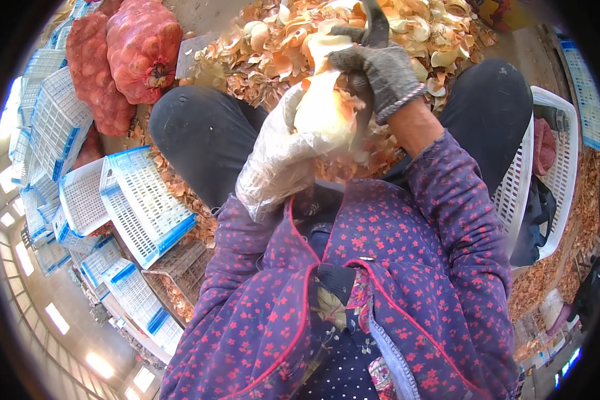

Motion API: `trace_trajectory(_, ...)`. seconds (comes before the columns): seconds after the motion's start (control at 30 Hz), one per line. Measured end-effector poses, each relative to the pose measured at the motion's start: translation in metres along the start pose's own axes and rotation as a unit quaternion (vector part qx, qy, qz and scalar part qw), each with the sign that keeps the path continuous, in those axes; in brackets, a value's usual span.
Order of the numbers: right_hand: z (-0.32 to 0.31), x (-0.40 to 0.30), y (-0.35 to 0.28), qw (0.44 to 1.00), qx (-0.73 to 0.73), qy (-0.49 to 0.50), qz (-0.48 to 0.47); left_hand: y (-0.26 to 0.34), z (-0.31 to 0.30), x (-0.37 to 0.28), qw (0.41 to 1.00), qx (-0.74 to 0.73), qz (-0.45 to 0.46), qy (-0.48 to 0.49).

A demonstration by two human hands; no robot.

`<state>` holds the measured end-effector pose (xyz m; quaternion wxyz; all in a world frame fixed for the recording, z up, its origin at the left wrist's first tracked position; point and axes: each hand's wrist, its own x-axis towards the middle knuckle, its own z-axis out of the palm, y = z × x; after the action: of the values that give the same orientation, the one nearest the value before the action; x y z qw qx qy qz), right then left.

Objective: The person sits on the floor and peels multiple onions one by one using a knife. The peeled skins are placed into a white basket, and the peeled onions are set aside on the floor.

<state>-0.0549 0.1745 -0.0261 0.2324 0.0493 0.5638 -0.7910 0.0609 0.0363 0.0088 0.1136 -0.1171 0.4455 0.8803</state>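
Observation:
My left hand (282,155), in a clear plastic covering, cups a large peeled-looking pale onion (325,115) above my lap. Strips of loose skin (356,102) cling to the onion's right side. My right hand (392,75) wears a grey knit glove and grips a dark curved blade (376,22), likely a knife, pointing away from me. Between its thumb and the blade, a bright piece of onion skin (325,47) rises from the onion's top. The tool's handle is hidden in the glove. Beyond both hands lies a heap of onion peelings (265,55).
Red mesh sacks of onions (142,47) lie at the far left. White-and-blue plastic crates (147,200) pile up along my left side. By my right knee stands a white basket (562,210) with dark cloth (535,220) inside. Peelings litter the floor.

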Motion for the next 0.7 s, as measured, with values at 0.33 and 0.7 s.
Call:
trace_trajectory(0.33, 0.004, -0.021, 0.008, 0.756, -0.558, -0.054, -0.339, 0.009, -0.015, -0.008, 0.981, -0.154, 0.088, 0.079)
trace_trajectory(0.7, 0.003, -0.039, 0.011, 0.637, -0.649, -0.085, -0.407, 0.008, -0.016, -0.009, 0.969, -0.137, 0.14, 0.153)
